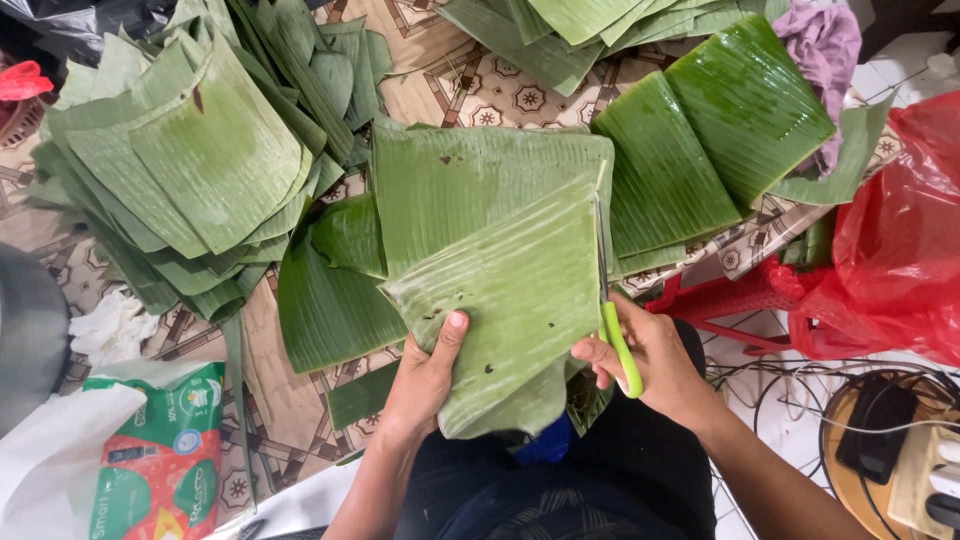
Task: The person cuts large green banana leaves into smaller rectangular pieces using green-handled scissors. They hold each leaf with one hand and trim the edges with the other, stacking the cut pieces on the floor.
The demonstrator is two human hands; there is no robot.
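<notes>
My left hand [425, 375] grips the lower left edge of a folded banana leaf [505, 285], thumb on top. My right hand [650, 360] holds a knife with a green handle [620, 350]; its thin blade [601, 240] runs up along the leaf's right edge. The held leaf lies over other leaf pieces [335, 290] on a patterned table [480, 90].
A stack of cut leaves [190, 170] lies at the left, folded leaves [710, 140] at the right, more at the top. A red plastic bag [900, 230], purple cloth [825, 45], a green and red packet [160, 460], white tissue [110, 325] and cables [800, 385] surround them.
</notes>
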